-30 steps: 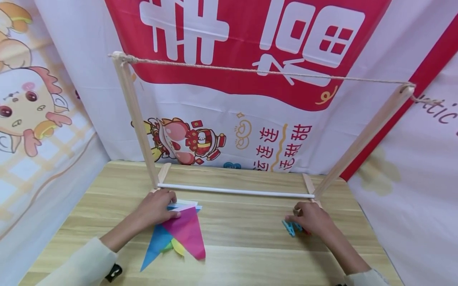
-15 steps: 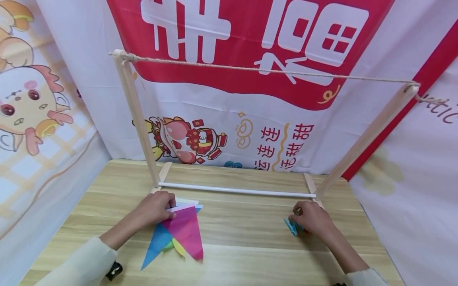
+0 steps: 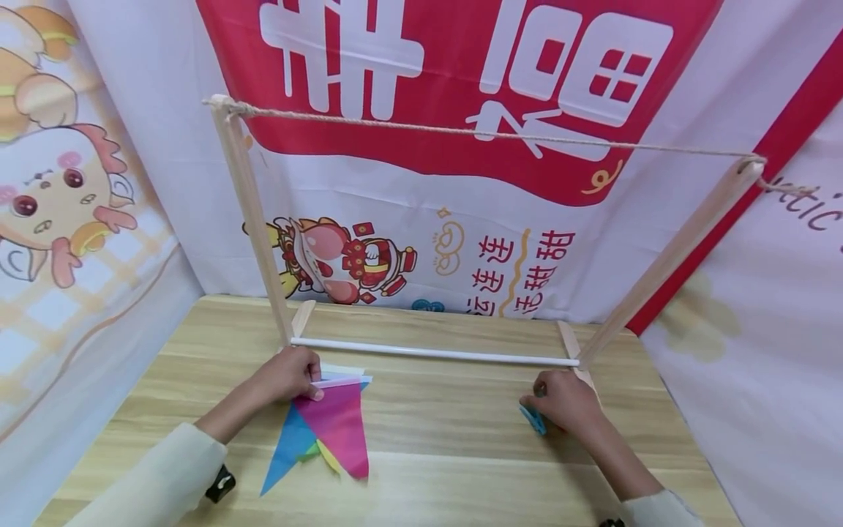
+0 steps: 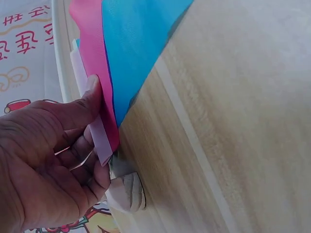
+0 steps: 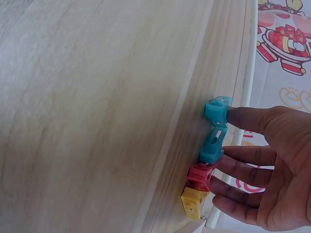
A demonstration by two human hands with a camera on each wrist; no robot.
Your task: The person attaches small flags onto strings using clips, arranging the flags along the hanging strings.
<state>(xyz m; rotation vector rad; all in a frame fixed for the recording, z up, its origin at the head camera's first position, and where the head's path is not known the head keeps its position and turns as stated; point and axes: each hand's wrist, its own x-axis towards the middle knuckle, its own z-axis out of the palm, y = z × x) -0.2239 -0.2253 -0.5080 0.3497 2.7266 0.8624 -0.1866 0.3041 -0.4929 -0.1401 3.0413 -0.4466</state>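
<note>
Pink pennant (image 3: 339,432) in its grip, the left hand (image 3: 288,377) pinched the folded white edge (image 3: 345,381) between thumb and fingers, while the rest of the sheet spread to that hand's right and nearer the person. A blue pennant (image 3: 288,448) lay under it, with bits of green (image 3: 309,451) and yellow (image 3: 329,459) showing between their tips. Such a pinch probably worked best right on the edge, since thin sheets could slide or crease (how many layers sat in the fingers, I could not tell).

The right hand (image 3: 568,401) was loosely spread, fingertips touching small clips: two blue clips (image 5: 216,111) by the thumb and index finger, then a red clip (image 5: 199,177) and a yellow clip (image 5: 193,201) beside the others. No firm grip showed; taking one clip without dragging its neighbours seemed the tidy way.

Beyond both hands, a white rod (image 3: 435,353) crossed the worktop (image 3: 448,446); high above them, twine (image 3: 421,129) joined two wooden posts (image 3: 257,227).
</note>
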